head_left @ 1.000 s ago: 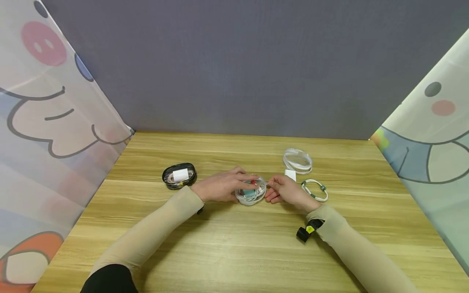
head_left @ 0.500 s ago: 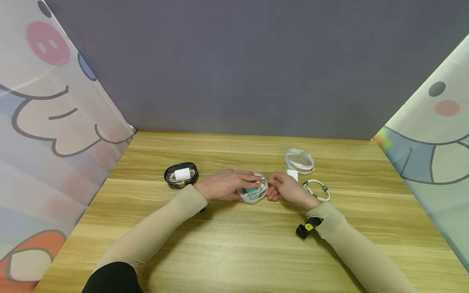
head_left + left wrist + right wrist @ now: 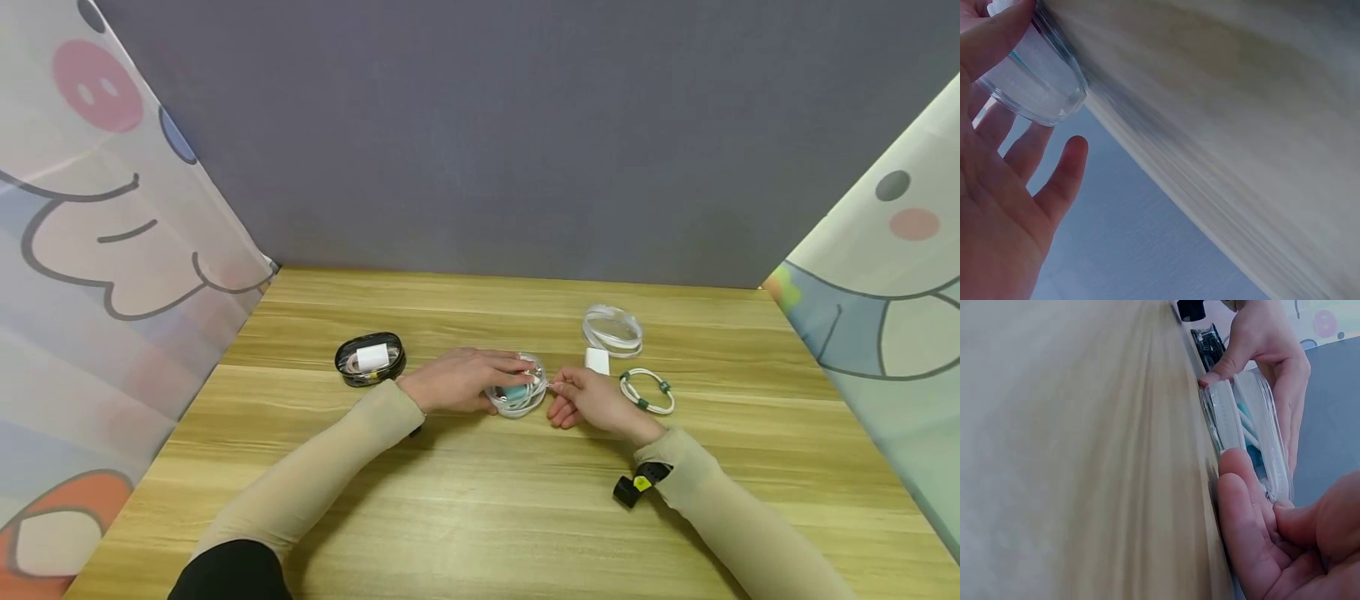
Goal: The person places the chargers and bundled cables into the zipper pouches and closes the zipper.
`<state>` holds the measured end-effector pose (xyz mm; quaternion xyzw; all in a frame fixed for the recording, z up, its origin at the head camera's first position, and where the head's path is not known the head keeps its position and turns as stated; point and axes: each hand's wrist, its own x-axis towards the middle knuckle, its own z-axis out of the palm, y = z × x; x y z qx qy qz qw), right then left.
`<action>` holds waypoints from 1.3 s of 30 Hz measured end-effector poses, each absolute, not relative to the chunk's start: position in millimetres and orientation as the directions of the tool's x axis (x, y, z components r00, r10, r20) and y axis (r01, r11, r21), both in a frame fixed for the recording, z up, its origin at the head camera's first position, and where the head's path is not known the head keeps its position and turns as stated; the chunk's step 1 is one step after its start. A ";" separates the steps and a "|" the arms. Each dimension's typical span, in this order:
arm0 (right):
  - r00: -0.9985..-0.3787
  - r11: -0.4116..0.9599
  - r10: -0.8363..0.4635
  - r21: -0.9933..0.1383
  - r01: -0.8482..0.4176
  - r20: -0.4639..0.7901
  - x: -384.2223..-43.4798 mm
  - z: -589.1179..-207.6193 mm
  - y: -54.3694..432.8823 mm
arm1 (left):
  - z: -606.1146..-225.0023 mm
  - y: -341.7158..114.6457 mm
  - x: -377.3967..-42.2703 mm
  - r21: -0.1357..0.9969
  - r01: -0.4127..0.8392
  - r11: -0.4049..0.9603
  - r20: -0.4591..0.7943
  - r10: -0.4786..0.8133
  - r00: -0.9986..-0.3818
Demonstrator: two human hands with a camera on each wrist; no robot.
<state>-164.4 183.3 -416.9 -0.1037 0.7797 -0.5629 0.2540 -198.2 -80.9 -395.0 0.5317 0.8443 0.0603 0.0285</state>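
Note:
A small clear zippered case (image 3: 517, 398) with white trim sits on the table, with coiled white cable and something teal inside. My left hand (image 3: 463, 379) grips it from the left, fingers over its top. In the left wrist view, the thumb lies across the case (image 3: 1041, 81). On the opposite side my right hand (image 3: 592, 400) pinches the zipper pull between thumb and index finger. The right wrist view shows a gap in the zip of the case (image 3: 1225, 415), with teal and white contents visible. The pull itself is mostly hidden by the fingertips.
A black-edged clear case (image 3: 371, 359) holding a white charger stands left. Behind the right hand lie a white charger block (image 3: 597, 361) and another clear case (image 3: 612, 330). A coiled white cable (image 3: 647, 391) with green ties is at right. A grey panel (image 3: 480, 142) bounds the back.
My right hand has shifted slightly toward me and to the right along the case's edge. The left hand's fingers have settled lower over the case, which stays nearly in place.

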 end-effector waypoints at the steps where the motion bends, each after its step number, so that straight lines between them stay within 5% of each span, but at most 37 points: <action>1: -0.850 0.338 -0.448 -0.932 0.127 -0.278 -163.4 -417.0 183.3 | -395.2 -80.8 -198.3 0.132 0.894 0.428 0.017 0.901 -0.434; 21: -0.799 0.296 -0.509 -0.937 0.186 -0.319 -146.2 -417.7 171.8 | -394.6 -78.9 -198.8 0.145 0.885 0.442 0.019 0.893 -0.449; 39: -0.839 0.335 -0.466 -0.934 0.127 -0.281 -171.7 -420.2 184.7 | -390.4 -84.5 -195.6 0.099 0.881 0.463 0.098 0.876 -0.472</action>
